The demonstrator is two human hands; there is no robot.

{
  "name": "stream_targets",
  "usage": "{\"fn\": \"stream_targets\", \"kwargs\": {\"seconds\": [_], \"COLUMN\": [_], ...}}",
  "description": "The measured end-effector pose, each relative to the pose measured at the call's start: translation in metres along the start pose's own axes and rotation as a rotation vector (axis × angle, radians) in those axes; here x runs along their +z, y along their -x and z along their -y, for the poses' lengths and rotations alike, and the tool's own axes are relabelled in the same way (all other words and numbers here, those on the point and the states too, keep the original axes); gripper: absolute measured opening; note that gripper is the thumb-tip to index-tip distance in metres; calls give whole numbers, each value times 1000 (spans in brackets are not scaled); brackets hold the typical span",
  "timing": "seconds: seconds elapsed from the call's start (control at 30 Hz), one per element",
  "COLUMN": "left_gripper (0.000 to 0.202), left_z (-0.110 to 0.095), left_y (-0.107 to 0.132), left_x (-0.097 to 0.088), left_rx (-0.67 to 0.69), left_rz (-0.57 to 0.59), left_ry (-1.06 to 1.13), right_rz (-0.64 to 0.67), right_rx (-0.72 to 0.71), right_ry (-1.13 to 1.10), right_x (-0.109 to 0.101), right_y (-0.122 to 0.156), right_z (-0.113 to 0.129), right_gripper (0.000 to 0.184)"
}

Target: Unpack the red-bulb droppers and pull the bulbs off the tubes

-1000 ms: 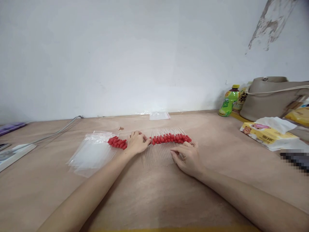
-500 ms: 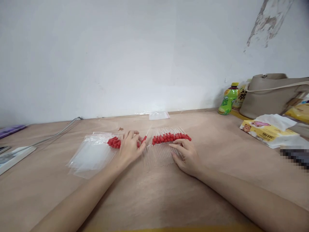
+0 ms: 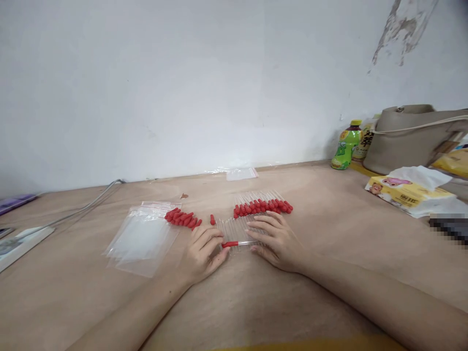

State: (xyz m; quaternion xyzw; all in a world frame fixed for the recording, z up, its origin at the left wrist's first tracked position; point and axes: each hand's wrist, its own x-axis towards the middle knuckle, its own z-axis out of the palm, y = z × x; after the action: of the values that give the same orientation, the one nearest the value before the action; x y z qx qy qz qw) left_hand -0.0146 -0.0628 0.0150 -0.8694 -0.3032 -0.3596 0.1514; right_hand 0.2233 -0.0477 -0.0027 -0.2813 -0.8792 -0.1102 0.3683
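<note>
A glass dropper with a red rubber bulb (image 3: 230,243) lies crosswise between my hands. My left hand (image 3: 204,253) closes its fingertips on the bulb end. My right hand (image 3: 276,241) pinches the glass end between thumb and fingers. Beneath it is a row of clear glass tubes (image 3: 236,226), partly covered by my right hand. Just behind that row, several droppers lie side by side, their red bulbs (image 3: 261,207) towards me and their glass stems pointing to the wall. Left of my hands is a pile of loose red bulbs (image 3: 181,217), and a single red bulb (image 3: 212,220) lies apart.
Clear zip bags (image 3: 142,239) are spread at the left, with another bag (image 3: 241,174) by the wall. A grey cable (image 3: 87,202) runs along the left. At the right stand a green drink bottle (image 3: 345,146), a tissue pack (image 3: 409,192) and a beige bag (image 3: 402,139).
My left hand has left the red bulbs and come down and nearer to me, bringing the bulb to the glass tube. My right hand has closed on the tube's other end.
</note>
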Motion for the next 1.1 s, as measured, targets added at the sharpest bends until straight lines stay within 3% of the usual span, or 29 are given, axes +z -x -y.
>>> {"fn": "stream_targets", "kwargs": {"seconds": [0.1, 0.27, 0.43, 0.6, 0.77, 1.1], "left_gripper": [7, 33, 17, 18, 19, 17], "left_z": [0, -5, -8, -8, -9, -13], "left_y": [2, -2, -5, -2, -2, -5], "left_x": [2, 10, 21, 23, 22, 15], "left_rx": [-23, -56, 38, 68, 91, 124], "left_rz": [5, 105, 79, 48, 54, 137], "left_ry": [57, 132, 146, 87, 78, 103], "right_rz": [12, 32, 39, 65, 38, -27], "right_rx": [3, 9, 1, -17, -99, -222], "right_ry": [-18, -27, -42, -63, -133, -193], "right_x": [2, 1, 1, 6, 10, 8], "right_y": [-2, -2, -2, -5, -5, -1], "right_z": [1, 2, 3, 3, 3, 6], "right_gripper": [18, 17, 19, 32, 22, 21]}}
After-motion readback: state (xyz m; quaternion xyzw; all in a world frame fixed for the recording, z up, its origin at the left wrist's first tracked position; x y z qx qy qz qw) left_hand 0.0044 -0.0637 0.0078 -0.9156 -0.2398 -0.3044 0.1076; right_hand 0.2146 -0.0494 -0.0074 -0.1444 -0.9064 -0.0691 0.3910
